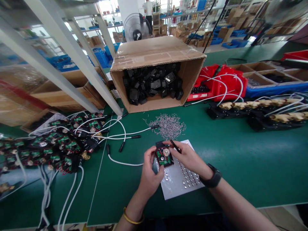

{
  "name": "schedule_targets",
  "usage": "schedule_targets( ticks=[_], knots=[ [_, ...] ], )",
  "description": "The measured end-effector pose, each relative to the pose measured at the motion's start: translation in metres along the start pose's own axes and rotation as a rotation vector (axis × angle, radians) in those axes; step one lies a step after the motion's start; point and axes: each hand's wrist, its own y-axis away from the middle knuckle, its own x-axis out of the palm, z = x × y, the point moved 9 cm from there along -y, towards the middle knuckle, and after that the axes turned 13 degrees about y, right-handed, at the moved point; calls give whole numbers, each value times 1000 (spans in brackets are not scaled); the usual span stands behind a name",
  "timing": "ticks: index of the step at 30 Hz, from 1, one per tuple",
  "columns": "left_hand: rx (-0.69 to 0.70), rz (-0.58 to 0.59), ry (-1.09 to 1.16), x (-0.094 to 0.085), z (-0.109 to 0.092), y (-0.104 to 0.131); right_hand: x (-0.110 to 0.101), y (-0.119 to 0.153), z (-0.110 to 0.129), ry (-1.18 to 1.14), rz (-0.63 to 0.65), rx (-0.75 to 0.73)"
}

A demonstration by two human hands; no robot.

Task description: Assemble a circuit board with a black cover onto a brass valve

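Note:
My left hand point(150, 175) is closed around the side of a small black housing point(164, 156), which has a green circuit board, red wires and a round metal disc inside. In my right hand point(189, 157) is a slim black pen-like tool point(175, 146); its exact kind is unclear. The fingertips of that hand rest at the housing's upper right edge. Beneath both hands lies a white sheet point(175, 189) with rows of small round silver parts point(189, 176). A white cable point(125, 163) with a black connector runs to my left hand.
A pile of small screws point(168, 125) lies ahead, before a cardboard box point(154, 53) of black housings. Wired circuit-board units point(48, 144) crowd the left, beside a slanted white post point(84, 64). Red bins point(221, 81) and black assemblies with brass fittings point(257, 104) stand right.

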Motion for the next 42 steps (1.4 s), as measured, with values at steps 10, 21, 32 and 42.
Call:
schedule_targets(
  ticks=[10,21,32,42],
  knots=[
    [38,26,-36,-3,1,0,-6,-10,5,142,18,11],
    [7,100,-177,0,-3,-4,-8,-14,13,303,57,-19],
    [-45,78,-47,1,6,-1,-4,-44,47,580,312,-328],
    [3,73,-47,3,2,1,18,-54,68,899,327,-377]
  ],
)
